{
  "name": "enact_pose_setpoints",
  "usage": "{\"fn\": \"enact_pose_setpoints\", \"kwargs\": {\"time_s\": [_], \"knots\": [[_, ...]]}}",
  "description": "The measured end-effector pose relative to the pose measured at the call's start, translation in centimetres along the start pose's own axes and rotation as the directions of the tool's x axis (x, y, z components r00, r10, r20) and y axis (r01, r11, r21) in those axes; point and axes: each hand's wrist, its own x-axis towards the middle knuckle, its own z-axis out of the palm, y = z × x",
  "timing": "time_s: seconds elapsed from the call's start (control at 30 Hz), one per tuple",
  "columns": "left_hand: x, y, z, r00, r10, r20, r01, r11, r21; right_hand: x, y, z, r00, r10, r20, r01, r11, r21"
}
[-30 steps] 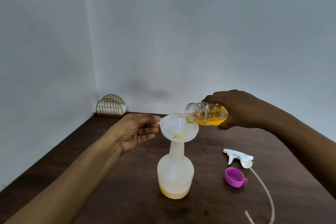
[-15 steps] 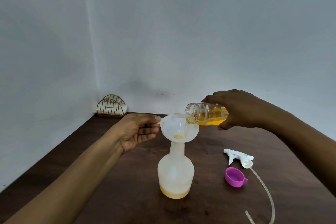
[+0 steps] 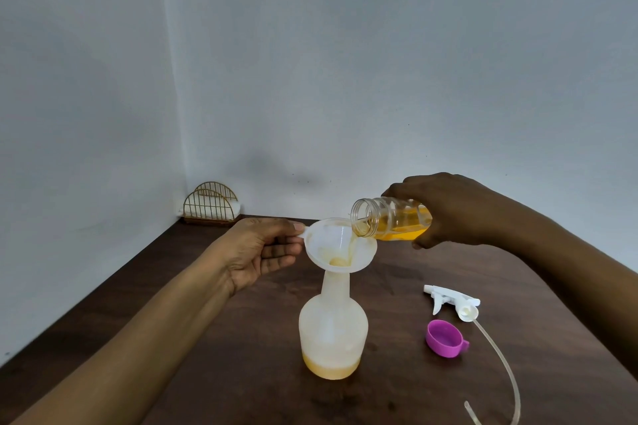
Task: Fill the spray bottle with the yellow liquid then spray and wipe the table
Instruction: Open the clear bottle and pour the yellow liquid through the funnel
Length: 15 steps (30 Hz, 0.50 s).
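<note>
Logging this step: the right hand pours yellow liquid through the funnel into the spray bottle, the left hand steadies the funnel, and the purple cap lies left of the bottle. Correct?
Not quite. The head view shows the purple cap lying right of the spray bottle, near the trigger head. The rest holds.

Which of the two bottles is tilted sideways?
The clear bottle in the right hand; the white spray bottle stands upright under the funnel.

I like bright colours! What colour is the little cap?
The cap is purple, clearest in the head view.
</note>
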Motion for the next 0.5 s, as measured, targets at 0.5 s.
{"fn": "enact_pose_setpoints", "kwargs": {"time_s": [0.5], "knots": [[0.07, -0.11, -0.09, 1.000, -0.002, -0.003, 0.002, 1.000, -0.003, 0.10, -0.07, 0.00, 1.000, 0.008, -0.002, -0.008, 1.000, 0.000]]}}
